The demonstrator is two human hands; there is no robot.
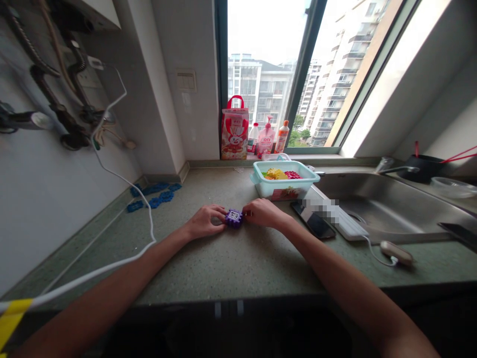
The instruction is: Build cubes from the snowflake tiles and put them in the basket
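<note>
A small purple block with notched edges and a black-and-white pattern on its top (234, 218) sits low at the countertop between my hands. My left hand (204, 221) grips its left side, with thumb and fingertips against the edge. On the right side, the curled fingers of my right hand (265, 213) pinch at the block; its fingertips are partly hidden. Behind my right hand stands a light-blue plastic tub (261, 186) holding yellow, pink, green and orange pieces. Several blue notched pieces (162, 198) lie flat at the back left of the counter.
A phone (316, 221) and a white power strip (346, 223) lie right of my right arm, beside the steel sink (395, 199). A white cable (122, 174) hangs across the left. Bottles (266, 139) and a red bag (234, 134) line the windowsill.
</note>
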